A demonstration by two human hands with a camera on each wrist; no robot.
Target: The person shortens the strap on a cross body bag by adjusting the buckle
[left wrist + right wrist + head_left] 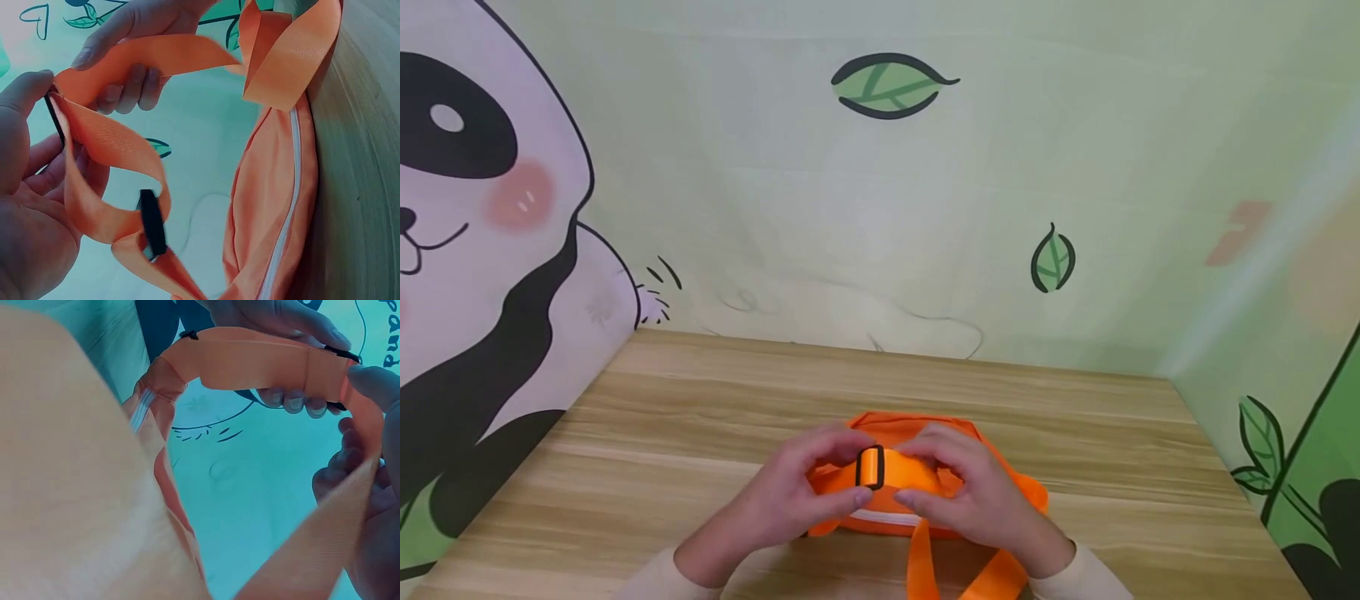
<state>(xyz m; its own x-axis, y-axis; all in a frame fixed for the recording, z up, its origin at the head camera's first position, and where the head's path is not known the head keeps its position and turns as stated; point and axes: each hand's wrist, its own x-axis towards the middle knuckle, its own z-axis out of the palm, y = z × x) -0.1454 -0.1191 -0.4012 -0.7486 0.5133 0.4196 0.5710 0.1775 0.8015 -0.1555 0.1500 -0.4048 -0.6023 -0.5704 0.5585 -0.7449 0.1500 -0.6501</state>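
An orange zippered bag [917, 427] lies on the table, its white zipper [883, 517] facing the person. Above it, the left hand [778, 492] pinches a black slide buckle [881, 468] on the orange strap [910, 472] between thumb and fingers. Just right of that buckle, the right hand [988, 492] grips the strap, thumb in front and fingers behind. In the left wrist view the strap forms a loop, with a second black buckle [153, 222] lower on it. From the right wrist view, the strap runs flat between the left fingers and bends down past the right thumb.
The wooden table [715, 392] extends on both sides of the bag. Loose strap ends [922, 567] hang toward the table's near side. Behind stands a pale green backdrop [760, 208] with a printed panda [550, 92] and leaves.
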